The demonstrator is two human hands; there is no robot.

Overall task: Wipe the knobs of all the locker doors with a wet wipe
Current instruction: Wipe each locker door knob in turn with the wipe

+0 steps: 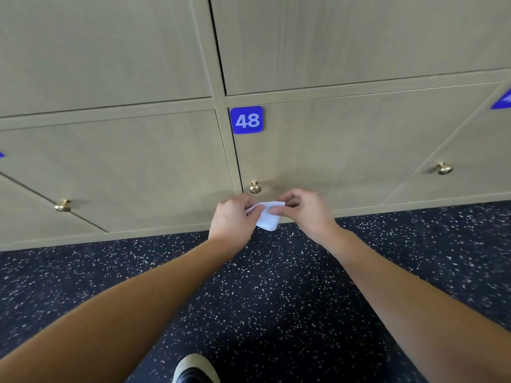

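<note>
**Readying the wipe below locker 48**

I see my left hand (233, 219) and right hand (305, 210) both pinching the wet wipe (267, 218), just at 5 o'clock of the brass knob (255, 187). Next, I judge, one grip must carry it up onto that knob

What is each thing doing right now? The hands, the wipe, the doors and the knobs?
left hand: pinches the wet wipe
right hand: pinches the wipe's other side
wet wipe: held between both hands, hanging, touching no knob
door 48: closed
knob on door 48: untouched, just above the hands
left knob: untouched
right knob: untouched
</note>
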